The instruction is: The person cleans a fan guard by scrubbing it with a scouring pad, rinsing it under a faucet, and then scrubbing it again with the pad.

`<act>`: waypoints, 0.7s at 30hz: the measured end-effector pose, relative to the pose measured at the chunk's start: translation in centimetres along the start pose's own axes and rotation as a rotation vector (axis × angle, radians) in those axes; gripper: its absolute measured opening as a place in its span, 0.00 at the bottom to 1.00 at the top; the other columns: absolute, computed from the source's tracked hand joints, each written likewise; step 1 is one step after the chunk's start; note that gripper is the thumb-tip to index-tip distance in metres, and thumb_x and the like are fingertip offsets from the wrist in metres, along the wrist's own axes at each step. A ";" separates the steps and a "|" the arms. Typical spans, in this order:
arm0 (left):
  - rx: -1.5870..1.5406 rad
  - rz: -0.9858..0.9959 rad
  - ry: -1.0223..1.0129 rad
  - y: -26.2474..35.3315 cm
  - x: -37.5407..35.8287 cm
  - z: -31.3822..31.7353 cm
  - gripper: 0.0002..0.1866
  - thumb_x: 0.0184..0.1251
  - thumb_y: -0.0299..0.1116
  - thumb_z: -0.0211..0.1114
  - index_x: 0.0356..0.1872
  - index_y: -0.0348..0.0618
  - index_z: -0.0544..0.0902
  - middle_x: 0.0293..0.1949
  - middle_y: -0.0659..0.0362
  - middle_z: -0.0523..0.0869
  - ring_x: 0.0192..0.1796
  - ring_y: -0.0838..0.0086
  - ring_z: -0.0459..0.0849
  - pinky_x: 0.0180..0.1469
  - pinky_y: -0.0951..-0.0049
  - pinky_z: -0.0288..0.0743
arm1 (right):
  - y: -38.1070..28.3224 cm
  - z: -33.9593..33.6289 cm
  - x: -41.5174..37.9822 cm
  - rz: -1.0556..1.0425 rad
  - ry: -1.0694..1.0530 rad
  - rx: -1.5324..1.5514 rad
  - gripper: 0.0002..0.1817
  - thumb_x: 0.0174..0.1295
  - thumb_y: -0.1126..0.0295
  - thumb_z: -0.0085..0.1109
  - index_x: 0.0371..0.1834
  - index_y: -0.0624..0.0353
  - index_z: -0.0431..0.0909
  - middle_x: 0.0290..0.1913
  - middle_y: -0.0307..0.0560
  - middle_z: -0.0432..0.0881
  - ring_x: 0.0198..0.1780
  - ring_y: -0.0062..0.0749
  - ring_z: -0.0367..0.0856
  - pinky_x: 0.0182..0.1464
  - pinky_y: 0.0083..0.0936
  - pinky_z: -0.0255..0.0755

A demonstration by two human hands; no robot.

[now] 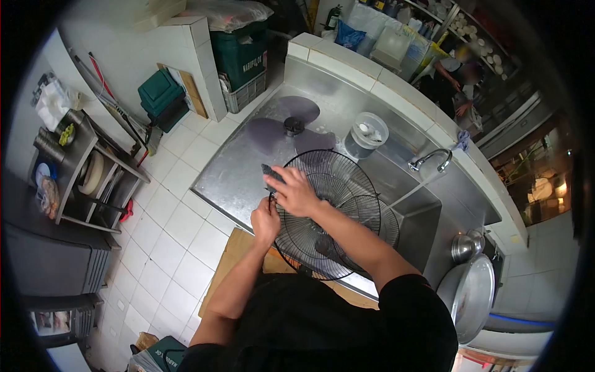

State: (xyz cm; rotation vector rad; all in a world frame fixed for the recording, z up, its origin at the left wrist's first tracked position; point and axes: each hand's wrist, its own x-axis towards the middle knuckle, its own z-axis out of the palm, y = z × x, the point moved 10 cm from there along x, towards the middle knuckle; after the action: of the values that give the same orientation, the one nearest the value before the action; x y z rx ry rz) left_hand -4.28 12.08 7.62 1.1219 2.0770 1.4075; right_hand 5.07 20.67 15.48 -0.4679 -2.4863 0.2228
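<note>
My left hand point(265, 220) is closed on the rim of a black wire fan grille point(362, 173), which stands tilted over the sink's edge. Against the grille's left side, my right hand point(296, 191) presses a dark grey scouring pad point(271, 173), fingers bent over it. Part of a second round grille point(389, 226) shows behind the first, nearer the basin. A purple translucent fan blade point(299, 110) lies flat on the steel counter beyond my hands. My right forearm hides some of the grille.
Water runs from the curved tap point(431, 160) toward the sink basin point(421, 226). A clear tub point(365, 135) stands on the steel counter point(226, 170). Metal bowls point(463, 247) and a large basin point(477, 301) sit at right. Another person point(455, 80) is beyond the tiled ledge point(378, 87).
</note>
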 end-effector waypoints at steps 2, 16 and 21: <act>0.013 0.012 0.008 -0.3 -0.3 -0.1 0.09 0.76 0.31 0.61 0.41 0.36 0.86 0.29 0.40 0.87 0.33 0.42 0.88 0.37 0.48 0.78 | 4.0 -0.2 -0.4 0.214 0.055 -0.040 0.32 0.61 0.68 0.61 0.73 0.47 0.75 0.73 0.57 0.71 0.67 0.59 0.72 0.67 0.54 0.67; -0.065 -0.055 -0.067 -0.8 1.8 0.6 0.09 0.75 0.27 0.59 0.46 0.34 0.85 0.34 0.41 0.89 0.37 0.48 0.91 0.39 0.53 0.81 | 2.8 4.0 -3.5 0.452 0.188 0.385 0.30 0.72 0.68 0.58 0.77 0.59 0.70 0.74 0.64 0.70 0.68 0.66 0.70 0.72 0.51 0.64; -0.306 -0.185 -0.159 -6.5 2.5 0.6 0.19 0.87 0.32 0.50 0.70 0.35 0.75 0.54 0.53 0.88 0.35 0.68 0.91 0.31 0.71 0.84 | -0.2 2.7 -7.4 0.167 -0.525 0.225 0.25 0.68 0.68 0.59 0.70 0.49 0.80 0.74 0.59 0.73 0.70 0.59 0.71 0.73 0.51 0.65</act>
State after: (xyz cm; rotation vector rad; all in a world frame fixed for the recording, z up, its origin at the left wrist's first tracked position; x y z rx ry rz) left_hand -7.97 13.24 1.79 0.8635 1.7352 1.4343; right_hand 9.09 17.60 9.51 -0.5796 -2.8758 0.7700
